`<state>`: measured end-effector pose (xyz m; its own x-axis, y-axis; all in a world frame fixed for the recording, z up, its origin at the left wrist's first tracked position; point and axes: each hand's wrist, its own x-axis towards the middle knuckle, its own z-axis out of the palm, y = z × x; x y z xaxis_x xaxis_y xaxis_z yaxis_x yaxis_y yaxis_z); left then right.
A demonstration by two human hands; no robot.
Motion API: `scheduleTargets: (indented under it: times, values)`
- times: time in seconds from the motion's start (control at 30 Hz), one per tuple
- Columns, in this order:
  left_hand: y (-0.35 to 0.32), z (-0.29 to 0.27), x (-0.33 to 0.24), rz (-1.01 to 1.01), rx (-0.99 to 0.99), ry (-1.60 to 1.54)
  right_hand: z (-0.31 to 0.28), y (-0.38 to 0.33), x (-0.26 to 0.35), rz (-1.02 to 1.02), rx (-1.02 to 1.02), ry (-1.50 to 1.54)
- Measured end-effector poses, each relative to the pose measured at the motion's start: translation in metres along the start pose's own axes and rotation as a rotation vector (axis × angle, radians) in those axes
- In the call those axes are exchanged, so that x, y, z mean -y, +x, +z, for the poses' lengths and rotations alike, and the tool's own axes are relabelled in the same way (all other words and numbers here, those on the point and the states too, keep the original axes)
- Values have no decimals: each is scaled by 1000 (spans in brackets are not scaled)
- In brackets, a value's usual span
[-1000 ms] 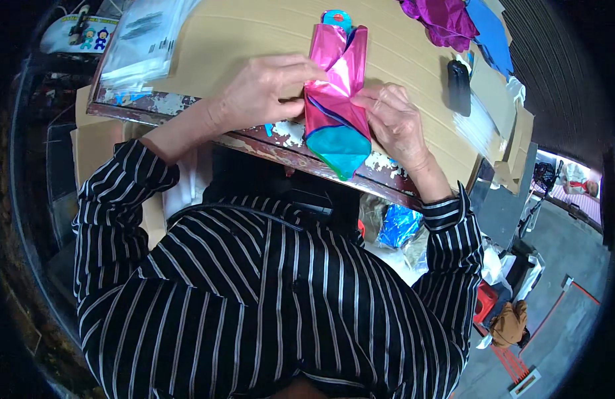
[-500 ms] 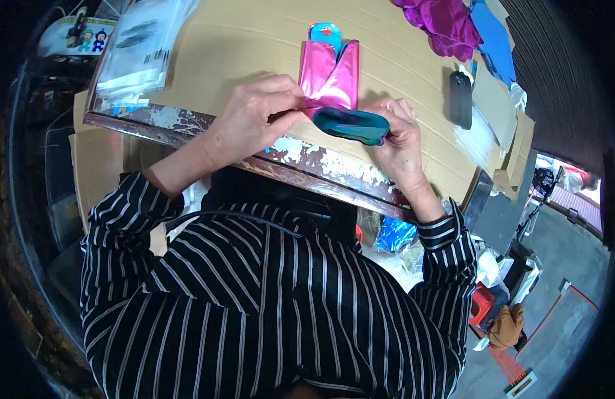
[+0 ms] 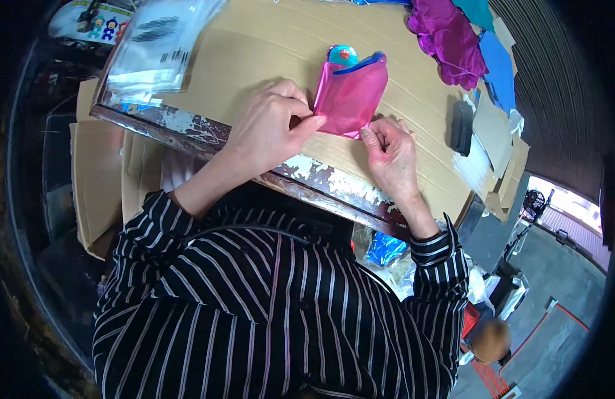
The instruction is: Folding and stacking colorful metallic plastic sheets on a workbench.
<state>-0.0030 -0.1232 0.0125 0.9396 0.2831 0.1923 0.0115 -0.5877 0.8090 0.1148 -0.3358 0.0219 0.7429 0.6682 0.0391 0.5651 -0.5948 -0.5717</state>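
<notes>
A folded piece of shiny pink foil (image 3: 352,100) lies on the cardboard-covered table, with a dark blue edge along its upper fold. A round teal tab (image 3: 342,55) with a small red spot sticks out at its far end. At the foil's near left corner, my left hand (image 3: 271,123) is closed, thumb and forefinger pinching the edge. My right hand (image 3: 390,153) pinches the near right corner between thumb and curled fingers. The near edge stretches between both hands.
Clear plastic bags (image 3: 151,46) lie at the table's left. Scalloped magenta foil (image 3: 447,43) and blue sheets (image 3: 499,70) sit at the far right. Below them is a black oblong object (image 3: 461,126). The table's worn front edge (image 3: 307,174) runs close below my hands.
The foil's near part, which stood up with its teal inside showing, is now folded over away from me and lies flatter. My right hand has moved slightly nearer me.
</notes>
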Motion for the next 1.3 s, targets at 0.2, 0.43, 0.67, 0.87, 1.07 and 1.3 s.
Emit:
scheduleTargets:
  times: [0.2, 0.43, 0.67, 0.87, 1.07, 1.3]
  values:
    - [-5, 9, 1, -92, -108, 150, -1, 7, 5, 0, 27, -42]
    - [2, 7, -7, -88, -9, 296, -4, 13, 5, 27, 33, -39]
    - [28, 35, -1, 242, 61, 604, -2, 15, 10, 103, 43, -35]
    - [33, 35, 5, 281, 176, 637, -12, 21, 1, 166, 86, 152]
    - [35, 35, 2, 321, 172, 575, -10, 49, -14, 329, 210, 571]
    - [36, 33, -1, 336, 165, 554, -16, 56, -13, 500, 284, 827]
